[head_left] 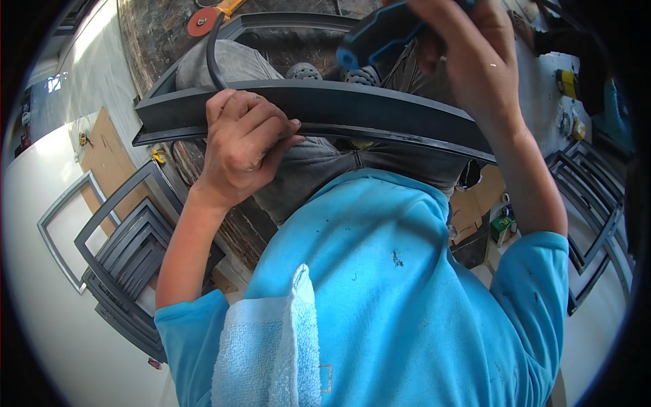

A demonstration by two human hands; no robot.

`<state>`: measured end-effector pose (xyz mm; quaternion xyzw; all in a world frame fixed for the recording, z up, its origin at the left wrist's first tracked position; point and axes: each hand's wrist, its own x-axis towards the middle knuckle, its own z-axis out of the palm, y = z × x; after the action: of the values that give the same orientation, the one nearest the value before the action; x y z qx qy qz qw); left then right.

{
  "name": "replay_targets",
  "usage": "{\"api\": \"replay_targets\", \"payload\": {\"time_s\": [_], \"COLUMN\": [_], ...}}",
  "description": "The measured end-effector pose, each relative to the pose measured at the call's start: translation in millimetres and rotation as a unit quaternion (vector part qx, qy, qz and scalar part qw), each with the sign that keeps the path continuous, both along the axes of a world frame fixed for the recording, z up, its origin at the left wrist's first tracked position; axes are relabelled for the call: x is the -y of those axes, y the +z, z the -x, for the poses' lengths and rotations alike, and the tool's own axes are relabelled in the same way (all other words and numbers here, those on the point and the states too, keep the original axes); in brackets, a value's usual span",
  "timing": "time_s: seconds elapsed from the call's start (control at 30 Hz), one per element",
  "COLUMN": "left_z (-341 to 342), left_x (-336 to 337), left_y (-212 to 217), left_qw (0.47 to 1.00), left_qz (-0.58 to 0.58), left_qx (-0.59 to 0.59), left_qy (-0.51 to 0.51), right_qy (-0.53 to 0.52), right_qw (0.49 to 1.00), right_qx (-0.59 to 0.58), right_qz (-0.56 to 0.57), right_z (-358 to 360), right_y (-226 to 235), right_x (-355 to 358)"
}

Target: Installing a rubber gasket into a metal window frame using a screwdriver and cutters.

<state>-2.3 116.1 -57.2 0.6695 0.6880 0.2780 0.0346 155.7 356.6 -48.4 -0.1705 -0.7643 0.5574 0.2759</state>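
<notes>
A dark grey metal frame (380, 102) lies across my lap, its near bar running left to right. My left hand (244, 139) is closed at the bar's near edge, pinching a black rubber strip (212, 61) that curves up and away from the fingers. Along the bar's lower edge runs a narrow black groove or seal (407, 141). Raised above the frame's right part, my right hand (475, 61) is wrapped round a black and blue tool (380, 41). Its working end is hidden, so its exact kind cannot be made out.
An angle grinder (201, 22) with a red disc rests on the worn dark bench top, far left. Stacked grey frames (129, 251) stand on the left, and more frames (586, 197) lean on the right. A green box (503, 227) sits near my right elbow.
</notes>
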Motion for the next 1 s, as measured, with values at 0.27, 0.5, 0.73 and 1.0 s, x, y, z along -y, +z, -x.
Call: {"api": "replay_targets", "payload": {"time_s": [0.27, 0.5, 0.73, 1.0], "left_z": [0, 2, 1, 0], "left_x": [-1, 0, -2, -1], "left_y": [-1, -1, -1, -1], "left_qw": [1.0, 1.0, 1.0, 1.0], "left_qz": [0.004, -0.005, -0.006, -0.009], "left_qx": [-0.002, -0.005, 0.007, -0.004], "left_qy": [0.0, -0.003, 0.004, 0.01], "right_qy": [0.056, 0.16, 0.151, 0.109], "right_qw": [0.991, 0.972, 0.977, 0.993], "right_qx": [-0.004, 0.126, 0.12, 0.015], "right_qz": [0.118, 0.119, 0.088, 0.049], "right_z": [-1, 20, 26, 16], "right_y": [-1, 19, 14, 14], "right_x": [3, 10, 7, 0]}}
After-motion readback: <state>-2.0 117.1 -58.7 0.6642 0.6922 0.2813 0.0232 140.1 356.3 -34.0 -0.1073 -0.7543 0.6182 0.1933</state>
